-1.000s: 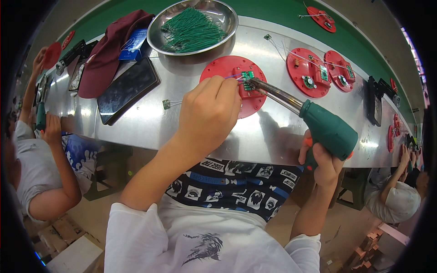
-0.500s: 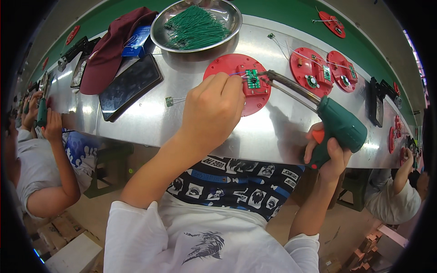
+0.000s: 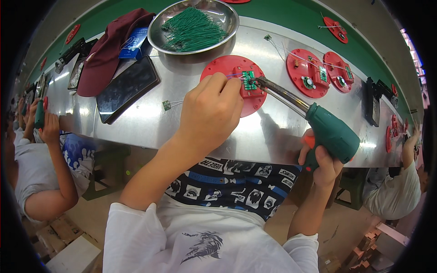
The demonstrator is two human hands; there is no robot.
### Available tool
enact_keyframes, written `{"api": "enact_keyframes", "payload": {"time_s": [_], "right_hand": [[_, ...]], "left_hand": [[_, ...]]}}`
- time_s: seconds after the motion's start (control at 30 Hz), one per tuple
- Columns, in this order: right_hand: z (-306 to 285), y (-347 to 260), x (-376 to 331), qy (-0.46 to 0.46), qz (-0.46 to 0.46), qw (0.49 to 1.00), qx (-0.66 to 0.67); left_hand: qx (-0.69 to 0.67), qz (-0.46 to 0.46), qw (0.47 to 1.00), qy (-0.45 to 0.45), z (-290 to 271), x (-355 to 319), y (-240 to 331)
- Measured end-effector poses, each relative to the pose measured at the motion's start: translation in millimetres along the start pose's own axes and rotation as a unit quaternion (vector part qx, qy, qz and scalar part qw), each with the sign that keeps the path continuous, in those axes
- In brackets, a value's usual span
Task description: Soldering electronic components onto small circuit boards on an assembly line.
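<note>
On the metal bench in front of me lies a round red plastic disc [image 3: 253,108] with a small green circuit board [image 3: 248,80] on its raised block. My left hand [image 3: 211,102] rests over the disc's left side, fingers pinched on a thin wire [image 3: 234,74] that runs to the board; the fingertips are largely hidden. My right hand [image 3: 324,161] is wrapped round the grip of a green soldering gun [image 3: 334,133] with an orange trigger. Its metal tip reaches left onto the circuit board, appearing to touch the pads.
Behind the disc stands a steel bowl [image 3: 154,38] of green wires. To the left lie a phone [image 3: 129,91], a maroon cap [image 3: 102,68] and a blue box [image 3: 134,43]. More red discs [image 3: 300,79] sit right, before a green conveyor belt [image 3: 273,18]. Co-workers [image 3: 43,168] sit either side.
My right hand has moved the soldering gun slightly left, bringing its tip from the board's right edge onto the board. My left hand keeps its pinch. Another red disc edge appears at the top.
</note>
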State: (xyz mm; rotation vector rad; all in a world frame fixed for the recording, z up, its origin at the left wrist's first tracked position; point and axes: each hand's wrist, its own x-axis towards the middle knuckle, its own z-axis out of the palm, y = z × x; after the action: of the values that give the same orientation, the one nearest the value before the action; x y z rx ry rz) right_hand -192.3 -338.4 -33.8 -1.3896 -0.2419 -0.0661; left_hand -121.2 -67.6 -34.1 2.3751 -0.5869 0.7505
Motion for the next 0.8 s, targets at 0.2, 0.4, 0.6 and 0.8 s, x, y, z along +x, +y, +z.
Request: {"api": "enact_keyframes", "payload": {"time_s": [0.2, 0.4, 0.6, 0.8], "right_hand": [[6, 0, -1, 0.024, -0.013, 0.997, -0.075], [7, -8, 2, 0.005, 0.015, 0.999, -0.034], [11, -10, 4, 0.011, 0.021, 0.999, -0.045], [9, -10, 6, 0.008, 0.033, 0.997, -0.067]], "left_hand": [[-0.011, 0.009, 1.0, 0.011, 0, -1, -1], [-0.001, 0.012, 1.0, 0.011, 0, 0, -1], [-0.001, 0.009, 1.0, 0.007, -1, 0, 0], [-0.01, 0.004, 1.0, 0.004, -2, 1, 0]]}}
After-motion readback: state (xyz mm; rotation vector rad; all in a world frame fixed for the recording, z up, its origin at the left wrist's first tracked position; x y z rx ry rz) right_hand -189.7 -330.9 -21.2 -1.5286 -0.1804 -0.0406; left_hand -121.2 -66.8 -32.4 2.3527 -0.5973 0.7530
